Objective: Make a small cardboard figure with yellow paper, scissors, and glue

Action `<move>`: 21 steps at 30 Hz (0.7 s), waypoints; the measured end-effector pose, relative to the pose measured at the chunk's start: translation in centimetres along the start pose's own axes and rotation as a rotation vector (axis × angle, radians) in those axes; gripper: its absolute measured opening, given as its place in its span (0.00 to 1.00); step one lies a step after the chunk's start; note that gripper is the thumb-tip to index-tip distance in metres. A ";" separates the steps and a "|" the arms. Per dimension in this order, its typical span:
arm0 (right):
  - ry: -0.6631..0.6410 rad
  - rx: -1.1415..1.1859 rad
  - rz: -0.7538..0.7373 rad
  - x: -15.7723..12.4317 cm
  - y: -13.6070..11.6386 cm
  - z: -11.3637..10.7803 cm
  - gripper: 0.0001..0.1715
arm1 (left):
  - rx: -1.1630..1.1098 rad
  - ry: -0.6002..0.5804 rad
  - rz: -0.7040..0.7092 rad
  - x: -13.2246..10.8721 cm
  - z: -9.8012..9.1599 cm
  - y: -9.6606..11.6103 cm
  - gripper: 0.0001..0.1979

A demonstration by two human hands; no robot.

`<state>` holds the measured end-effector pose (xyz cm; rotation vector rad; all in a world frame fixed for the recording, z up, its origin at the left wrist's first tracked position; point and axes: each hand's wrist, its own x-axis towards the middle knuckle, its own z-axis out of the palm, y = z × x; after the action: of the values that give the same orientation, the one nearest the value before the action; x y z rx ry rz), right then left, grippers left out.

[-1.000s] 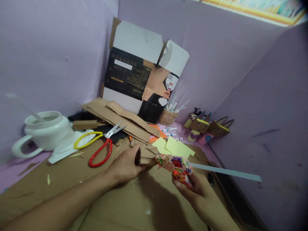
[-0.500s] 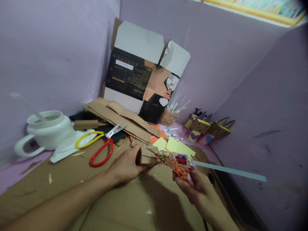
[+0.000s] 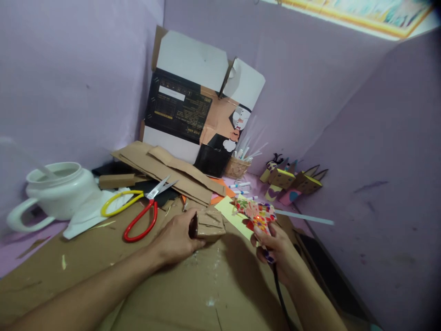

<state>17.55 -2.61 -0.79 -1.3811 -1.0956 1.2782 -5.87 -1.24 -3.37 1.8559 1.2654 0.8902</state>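
Observation:
My left hand (image 3: 177, 236) is closed around one end of a small cardboard box (image 3: 211, 225), whose top face looks torn and ridged. In my right hand (image 3: 275, 246) is a flower-patterned hot glue gun (image 3: 257, 211) with a small red light lit. A long translucent glue stick (image 3: 306, 216) sticks out of its rear, and a black cord hangs below. The gun's nozzle points left, a short gap away from the box. Yellow paper (image 3: 236, 218) lies behind them on the cardboard sheet (image 3: 165, 294).
Scissors (image 3: 151, 197) with yellow and red handles lie left of the box, blades spread. A white pot (image 3: 62, 191) stands at far left. Cardboard strips (image 3: 168, 172), a cup of glue sticks (image 3: 237, 166), markers (image 3: 241, 185) and cardboard figures (image 3: 292, 181) are behind. A flattened carton (image 3: 203, 101) leans on the wall.
My right hand has drawn the glue gun to the right, off the box, so a gap now shows between them. My left hand keeps its grip on the box. The view has shifted slightly.

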 end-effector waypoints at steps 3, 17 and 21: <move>0.021 0.107 0.028 1.5 0.4 0.8 0.18 | -0.013 -0.038 0.006 -0.2 -0.2 0.1 0.25; 0.193 0.147 0.091 10.3 -1.3 -0.7 0.02 | -0.006 -0.094 -0.017 -0.3 -0.6 0.4 0.25; 0.164 0.081 0.166 12.8 -1.5 -0.9 0.07 | -0.024 -0.097 -0.041 -0.5 -0.5 0.6 0.25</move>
<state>19.25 10.19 -1.47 -1.5113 -0.8233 1.2869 -6.17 -1.73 -2.67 1.8252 1.2236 0.7806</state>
